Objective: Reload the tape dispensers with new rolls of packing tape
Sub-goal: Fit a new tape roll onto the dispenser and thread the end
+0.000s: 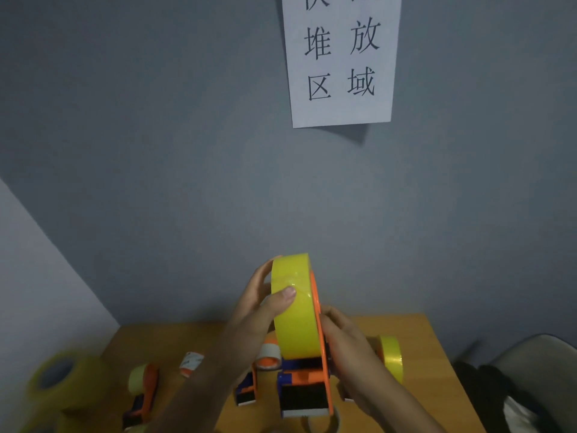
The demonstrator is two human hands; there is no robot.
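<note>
I hold an orange and blue tape dispenser (307,387) upright above the wooden table (415,329), with a full yellow roll of packing tape (293,314) seated on it. My left hand (259,310) grips the roll, thumb across its outer face and fingers behind its left side. My right hand (346,348) holds the dispenser's orange side plate from the right. Another dispenser (143,389) with a small roll lies on the table at the left. A third one (249,385) lies just behind the held one. A dispenser with a yellow roll (392,357) shows behind my right hand.
A stack of yellow tape rolls (59,379) stands blurred at the left edge. A small empty cardboard core (191,364) lies mid-table, and another ring (321,425) sits at the bottom edge. A grey chair with dark cloth (530,379) is at the right. A paper sign (340,57) hangs on the grey wall.
</note>
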